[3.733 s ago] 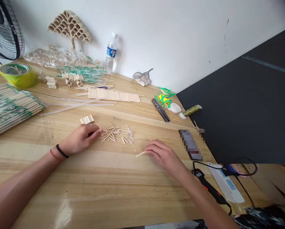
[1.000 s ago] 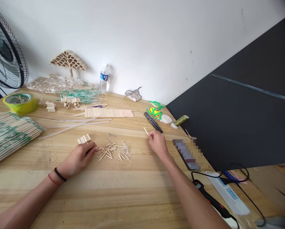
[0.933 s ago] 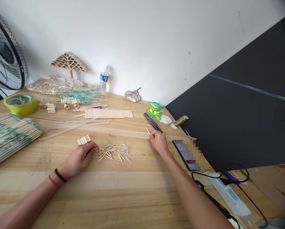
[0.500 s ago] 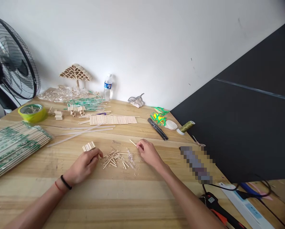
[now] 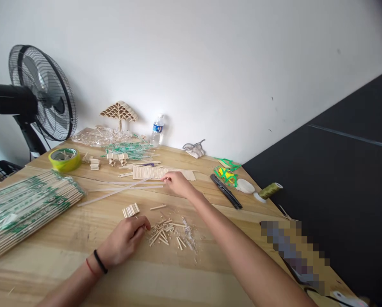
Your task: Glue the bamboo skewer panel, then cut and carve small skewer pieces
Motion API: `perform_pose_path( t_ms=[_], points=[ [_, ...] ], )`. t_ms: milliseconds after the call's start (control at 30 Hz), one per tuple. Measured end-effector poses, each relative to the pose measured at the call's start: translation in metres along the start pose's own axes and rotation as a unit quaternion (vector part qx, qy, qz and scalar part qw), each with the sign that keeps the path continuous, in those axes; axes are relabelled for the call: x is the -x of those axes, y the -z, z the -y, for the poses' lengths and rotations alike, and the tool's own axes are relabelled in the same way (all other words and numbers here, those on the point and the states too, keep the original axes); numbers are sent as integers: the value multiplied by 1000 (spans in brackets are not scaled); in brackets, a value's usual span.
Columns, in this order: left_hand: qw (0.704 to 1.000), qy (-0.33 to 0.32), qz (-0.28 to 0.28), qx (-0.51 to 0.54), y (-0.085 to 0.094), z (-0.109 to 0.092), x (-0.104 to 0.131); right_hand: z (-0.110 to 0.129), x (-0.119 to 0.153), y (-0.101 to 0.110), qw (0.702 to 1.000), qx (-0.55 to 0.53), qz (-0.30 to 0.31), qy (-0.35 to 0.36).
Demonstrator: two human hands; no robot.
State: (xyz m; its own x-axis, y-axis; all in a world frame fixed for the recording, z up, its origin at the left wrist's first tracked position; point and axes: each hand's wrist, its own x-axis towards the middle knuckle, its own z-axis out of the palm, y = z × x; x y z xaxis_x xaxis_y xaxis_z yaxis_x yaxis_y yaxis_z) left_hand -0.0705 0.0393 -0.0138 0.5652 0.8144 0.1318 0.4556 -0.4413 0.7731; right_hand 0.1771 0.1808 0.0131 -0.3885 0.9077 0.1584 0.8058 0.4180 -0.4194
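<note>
My left hand [image 5: 125,238] rests on the table with its fingers curled, its fingertips at the left edge of a pile of short cut wooden sticks [image 5: 160,233]. Whatever it may hold is hidden. Just beyond its knuckles lies a small panel of short sticks [image 5: 131,210] set side by side. My right hand [image 5: 177,183] reaches forward over a long flat stick panel [image 5: 146,172], fingers pinched together near the ends of long translucent strips [image 5: 109,195]. I cannot make out what is between them. A single short stick [image 5: 158,207] lies behind the pile.
Bagged sticks [image 5: 33,209] and yellow tape [image 5: 64,160] lie left, near a fan [image 5: 43,91]. Behind are a stick-built tree [image 5: 119,113], green-printed wrappers [image 5: 128,150] and a bottle [image 5: 157,131]. A utility knife [image 5: 225,191] and thread spool [image 5: 270,191] sit right.
My right hand has left the short stick it held, which now lies behind the pile, and moved forward to the long panel. My left hand stays by the pile. The view has shifted.
</note>
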Motion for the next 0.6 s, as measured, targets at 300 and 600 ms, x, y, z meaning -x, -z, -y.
perform_pose_path(
  t_ms=[300,600],
  points=[
    [999,18,2,32,-3,2,-2,-10,-104,-27,997,50,-6,-66],
    [1000,20,7,15,-5,6,-1,-15,-136,-44,992,57,68,-86]
  ],
)
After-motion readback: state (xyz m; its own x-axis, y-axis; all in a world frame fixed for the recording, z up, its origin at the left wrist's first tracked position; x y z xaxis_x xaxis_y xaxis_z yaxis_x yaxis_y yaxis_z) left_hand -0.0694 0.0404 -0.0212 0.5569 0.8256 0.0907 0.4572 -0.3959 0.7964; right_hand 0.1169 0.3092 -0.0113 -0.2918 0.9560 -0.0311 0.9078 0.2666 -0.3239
